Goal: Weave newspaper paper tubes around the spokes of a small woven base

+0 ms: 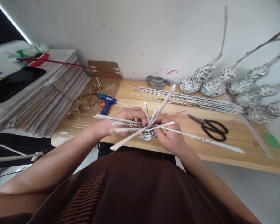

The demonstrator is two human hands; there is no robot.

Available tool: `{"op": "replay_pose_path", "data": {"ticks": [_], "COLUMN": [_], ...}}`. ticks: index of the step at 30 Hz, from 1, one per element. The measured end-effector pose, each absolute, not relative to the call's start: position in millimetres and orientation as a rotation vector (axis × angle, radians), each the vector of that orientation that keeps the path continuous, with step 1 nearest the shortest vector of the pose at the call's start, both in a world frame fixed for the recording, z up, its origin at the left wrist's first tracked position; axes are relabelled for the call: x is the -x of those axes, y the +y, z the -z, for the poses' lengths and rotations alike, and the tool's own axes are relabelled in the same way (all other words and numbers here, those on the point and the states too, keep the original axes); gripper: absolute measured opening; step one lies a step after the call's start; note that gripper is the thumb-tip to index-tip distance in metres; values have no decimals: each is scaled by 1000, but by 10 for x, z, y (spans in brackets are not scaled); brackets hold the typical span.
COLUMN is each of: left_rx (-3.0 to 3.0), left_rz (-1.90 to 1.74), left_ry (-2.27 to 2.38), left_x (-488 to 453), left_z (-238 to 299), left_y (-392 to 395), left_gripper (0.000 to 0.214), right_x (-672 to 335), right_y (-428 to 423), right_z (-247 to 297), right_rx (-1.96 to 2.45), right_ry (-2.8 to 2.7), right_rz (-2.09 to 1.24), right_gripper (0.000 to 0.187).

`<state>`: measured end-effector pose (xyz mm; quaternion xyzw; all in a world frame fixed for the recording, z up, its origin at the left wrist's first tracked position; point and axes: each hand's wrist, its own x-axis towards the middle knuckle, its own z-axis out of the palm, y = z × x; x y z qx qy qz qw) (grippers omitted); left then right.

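Observation:
Both my hands hold a small woven piece (147,134) made of rolled newspaper tubes, just above the near edge of the wooden table (247,149). My left hand (121,122) is closed around its left side, fingers over several tubes that stick out leftward. My right hand (169,133) is closed on its right side, pinching tubes near the centre. Loose tube ends (164,101) fan out upward, left and right; one long tube (205,140) runs right across the table.
Black scissors (211,127) lie to the right. A bundle of paper tubes (191,101) lies behind, a blue glue gun (106,102) at the left. Several finished woven pieces (207,82) with long stems stand at the back right. A newspaper stack (44,93) fills the left.

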<state>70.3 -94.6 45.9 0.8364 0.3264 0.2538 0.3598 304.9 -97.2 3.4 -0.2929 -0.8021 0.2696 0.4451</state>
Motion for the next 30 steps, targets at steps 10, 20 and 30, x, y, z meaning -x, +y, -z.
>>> {"op": "replay_pose_path", "data": {"ticks": [10,20,30], "left_rx": [-1654,-1887,-2050], "left_rz": [-910,-814,-790], "left_ry": [1312,1361,1319], "left_x": [-943,-965,-991], "left_z": [-403,-464,-445], "left_y": [-1183,-1118,-1058], "left_gripper": [26,9,11], "right_x": [-2991,-2974,-2944], "right_y": [-995,-1030,-1083], "right_z": [31,54,122], "right_rx": [665,771,891], "right_ry": [-1930,-1864,-1805], "right_rz": [-663,-705,-635], "right_gripper": [17,13,15]}}
